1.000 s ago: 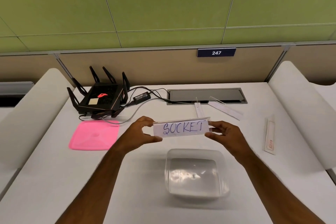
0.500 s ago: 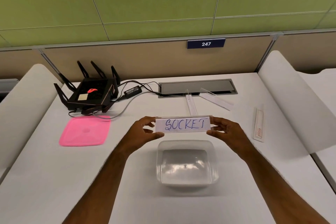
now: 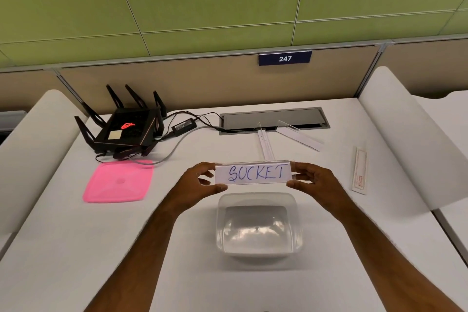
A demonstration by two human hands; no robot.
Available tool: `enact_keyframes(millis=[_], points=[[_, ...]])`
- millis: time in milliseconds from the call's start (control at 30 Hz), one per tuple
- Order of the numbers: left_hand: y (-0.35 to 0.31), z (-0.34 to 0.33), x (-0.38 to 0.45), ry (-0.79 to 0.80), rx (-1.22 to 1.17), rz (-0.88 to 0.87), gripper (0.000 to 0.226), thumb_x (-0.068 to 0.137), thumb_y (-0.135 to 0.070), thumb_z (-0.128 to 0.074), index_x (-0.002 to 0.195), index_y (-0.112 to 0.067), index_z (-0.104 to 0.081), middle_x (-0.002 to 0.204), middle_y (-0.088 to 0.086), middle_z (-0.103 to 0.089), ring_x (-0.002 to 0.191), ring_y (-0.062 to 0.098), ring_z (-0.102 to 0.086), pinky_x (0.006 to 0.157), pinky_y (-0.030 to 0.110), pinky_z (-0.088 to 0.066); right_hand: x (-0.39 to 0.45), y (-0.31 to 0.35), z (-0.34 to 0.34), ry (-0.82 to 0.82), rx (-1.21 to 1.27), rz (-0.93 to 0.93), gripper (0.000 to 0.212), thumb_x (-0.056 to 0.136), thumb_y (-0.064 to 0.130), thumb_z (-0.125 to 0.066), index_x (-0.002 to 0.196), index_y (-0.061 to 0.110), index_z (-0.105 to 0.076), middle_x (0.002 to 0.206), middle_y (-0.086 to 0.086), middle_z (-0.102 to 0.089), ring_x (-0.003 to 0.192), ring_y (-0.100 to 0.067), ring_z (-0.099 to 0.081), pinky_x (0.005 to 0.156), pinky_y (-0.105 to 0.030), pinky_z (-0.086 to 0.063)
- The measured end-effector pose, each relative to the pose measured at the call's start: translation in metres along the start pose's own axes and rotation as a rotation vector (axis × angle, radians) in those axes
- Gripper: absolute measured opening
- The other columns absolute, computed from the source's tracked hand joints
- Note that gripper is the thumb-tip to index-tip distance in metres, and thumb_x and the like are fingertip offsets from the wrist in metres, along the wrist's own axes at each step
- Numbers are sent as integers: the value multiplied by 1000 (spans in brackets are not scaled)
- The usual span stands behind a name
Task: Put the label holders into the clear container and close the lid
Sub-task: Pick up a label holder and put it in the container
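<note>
A clear label holder (image 3: 254, 173) with a paper slip reading "SOCKET" is held up level above the desk. My left hand (image 3: 200, 182) pinches its left end and my right hand (image 3: 312, 181) pinches its right end. Just below and nearer to me stands the clear container (image 3: 258, 225), open and with nothing in it. Its pink lid (image 3: 118, 181) lies flat on the desk to the left. Three more label holders lie farther back and to the right: one (image 3: 264, 143) behind the held one, one (image 3: 298, 135) by the cable hatch, one (image 3: 359, 171) at the right.
A black router (image 3: 126, 129) with antennas, its power brick (image 3: 184, 125) and cables sit at the back left. A grey cable hatch (image 3: 274, 120) is set into the desk's rear. White curved dividers (image 3: 400, 139) flank the desk on both sides.
Both hands have brought the SOCKET holder a little nearer to me, closer over the container's far rim. My head has shifted slightly, so the whole scene sits differently in view.
</note>
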State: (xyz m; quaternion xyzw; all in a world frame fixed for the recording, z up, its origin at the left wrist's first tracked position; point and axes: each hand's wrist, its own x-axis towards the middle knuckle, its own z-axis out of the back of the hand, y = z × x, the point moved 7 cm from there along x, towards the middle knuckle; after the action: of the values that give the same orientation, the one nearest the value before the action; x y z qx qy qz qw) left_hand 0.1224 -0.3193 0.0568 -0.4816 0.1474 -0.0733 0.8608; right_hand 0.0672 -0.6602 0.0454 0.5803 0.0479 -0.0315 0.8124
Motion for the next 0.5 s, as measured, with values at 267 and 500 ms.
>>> enact_keyframes(millis=[267,500], points=[[10,-20,-6,103,259,-38,56,61,-47,-92,106,-49,-59,104,-30,-55,99,-8,-54,74,14,-48,-7,-16,0,77,-268,-23,55,65,48,-92,110,39,-63,113,22,-70,95,13,-65,71,-15,-54],[22,-40,-9,59,423,-150,57,54,-52,-93,101,-35,-65,98,-22,-61,99,2,-49,85,27,-47,-15,-34,-7,136,-412,-16,55,68,42,-93,114,36,-64,123,27,-64,112,13,-55,96,-21,-49]])
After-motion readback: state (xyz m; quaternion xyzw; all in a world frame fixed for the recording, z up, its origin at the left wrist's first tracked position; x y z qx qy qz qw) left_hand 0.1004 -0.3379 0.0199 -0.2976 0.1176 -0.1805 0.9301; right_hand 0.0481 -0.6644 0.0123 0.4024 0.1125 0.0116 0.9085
